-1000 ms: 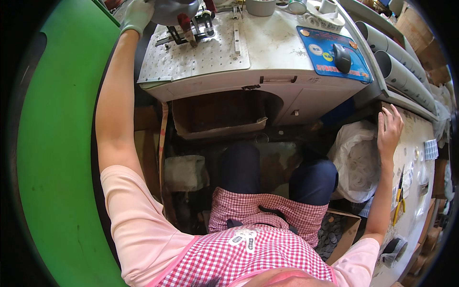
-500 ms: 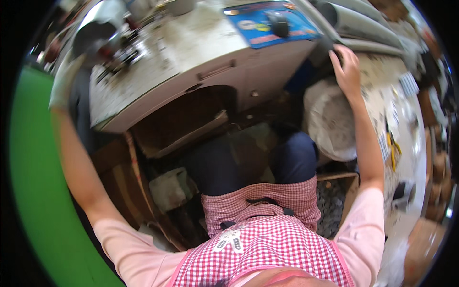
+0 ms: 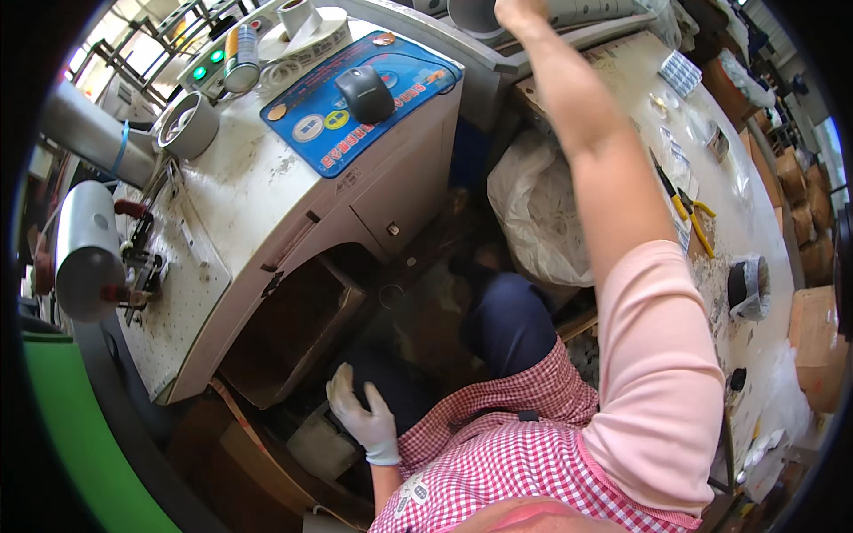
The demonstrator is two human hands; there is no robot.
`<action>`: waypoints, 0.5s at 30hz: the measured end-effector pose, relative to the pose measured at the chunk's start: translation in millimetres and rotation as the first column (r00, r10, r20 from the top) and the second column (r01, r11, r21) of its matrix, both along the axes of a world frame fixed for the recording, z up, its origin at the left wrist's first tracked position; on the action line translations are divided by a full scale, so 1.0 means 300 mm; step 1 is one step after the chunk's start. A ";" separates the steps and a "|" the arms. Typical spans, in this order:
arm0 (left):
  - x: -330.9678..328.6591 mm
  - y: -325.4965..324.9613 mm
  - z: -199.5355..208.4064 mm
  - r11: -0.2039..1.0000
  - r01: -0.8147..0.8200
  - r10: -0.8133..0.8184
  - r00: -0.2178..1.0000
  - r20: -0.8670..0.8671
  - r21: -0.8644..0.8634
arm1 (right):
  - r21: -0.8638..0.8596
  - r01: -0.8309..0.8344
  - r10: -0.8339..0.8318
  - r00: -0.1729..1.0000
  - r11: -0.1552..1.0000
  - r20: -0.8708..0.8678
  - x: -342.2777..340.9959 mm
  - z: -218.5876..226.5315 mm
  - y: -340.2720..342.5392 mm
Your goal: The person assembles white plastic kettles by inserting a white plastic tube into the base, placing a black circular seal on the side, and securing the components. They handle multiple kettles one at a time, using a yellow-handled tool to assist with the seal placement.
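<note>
My left hand (image 3: 362, 416), in a white glove, hangs over my lap with its fingers apart and nothing in it. My bare right hand (image 3: 522, 12) reaches far forward to the top edge of the picture. It is beside the mouth of a grey tube (image 3: 480, 18), among several grey tubes lying there. Its fingers are partly cut off, so I cannot tell whether it grips the tube. At the left, another grey tube (image 3: 89, 222) sits on a metal clamp fixture (image 3: 142, 258) on the white workbench (image 3: 258, 186).
A blue mouse pad (image 3: 311, 124) with a black mouse (image 3: 364, 94) lies on the bench, near a grey ring (image 3: 188, 126) and a spray can (image 3: 241, 59). A bin lined with a white bag (image 3: 533, 195) stands between the bench and the right table. Yellow-handled pliers (image 3: 689, 209) lie on that table.
My left hand has come back from the tube at the fixture to above my lap. My right hand has moved forward from the table edge to the grey tubes. The view has turned right.
</note>
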State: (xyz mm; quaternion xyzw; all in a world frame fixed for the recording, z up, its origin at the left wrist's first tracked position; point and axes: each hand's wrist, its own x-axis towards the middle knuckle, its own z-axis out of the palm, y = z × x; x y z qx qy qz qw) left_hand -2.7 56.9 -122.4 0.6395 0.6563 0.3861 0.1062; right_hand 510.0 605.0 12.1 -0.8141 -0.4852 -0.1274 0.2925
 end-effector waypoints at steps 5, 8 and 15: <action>-0.026 -0.008 -0.064 0.992 0.046 -0.070 0.976 -0.204 -0.121 | 0.083 0.047 -0.050 0.998 0.995 0.027 0.358 0.245 -0.234; -0.027 0.012 -0.084 0.990 0.078 -0.105 0.967 -0.233 -0.119 | 0.197 0.077 0.074 0.749 0.977 -0.658 0.547 0.261 -0.531; -0.021 0.010 -0.079 0.980 0.132 -0.163 0.960 -0.226 -0.148 | 0.502 0.617 0.148 0.532 0.606 -0.834 0.795 -0.073 -1.118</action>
